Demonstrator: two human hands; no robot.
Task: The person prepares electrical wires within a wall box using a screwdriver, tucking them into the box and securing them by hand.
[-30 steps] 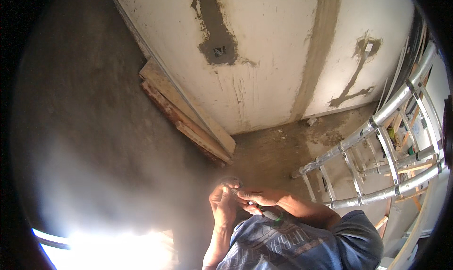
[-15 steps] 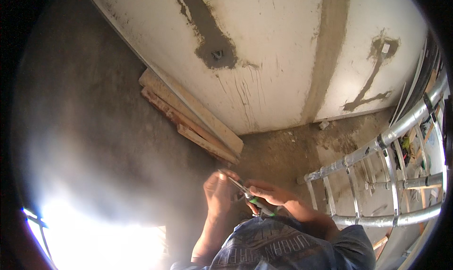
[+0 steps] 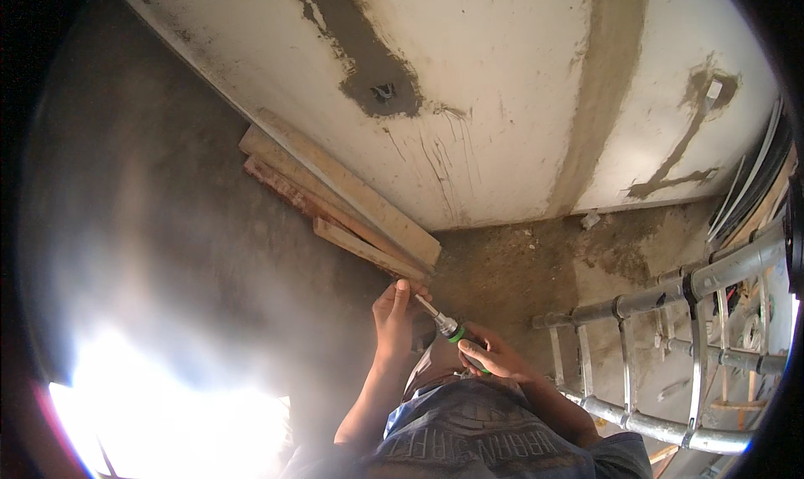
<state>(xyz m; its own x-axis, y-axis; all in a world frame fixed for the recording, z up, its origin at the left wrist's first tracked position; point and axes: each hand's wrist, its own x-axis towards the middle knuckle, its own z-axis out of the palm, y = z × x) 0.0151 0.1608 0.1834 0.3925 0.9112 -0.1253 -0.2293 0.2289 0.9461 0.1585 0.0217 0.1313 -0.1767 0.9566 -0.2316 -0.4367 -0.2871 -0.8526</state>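
My right hand (image 3: 497, 360) is wrapped round the black and green handle of a screwdriver (image 3: 450, 326). Its metal shaft points up and to the left, and the tip lies close beside the fingers of my left hand (image 3: 395, 305). Thumb and fingers of that left hand are pinched together. Whatever sits between them is too small or hidden to make out. Both hands are held in front of my dark printed shirt (image 3: 486, 429).
Several wooden boards (image 3: 360, 249) lean along the white wall (image 3: 494, 136), which has grey patched channels. A metal ladder (image 3: 636, 305) stands at the right. Cables (image 3: 775, 157) hang at the far right. Bright glare fills the lower left.
The screwdriver's tip has drawn back from my left thumb to beside the fingers. My right hand has moved right and slightly down with the handle; my left hand sits a little higher.
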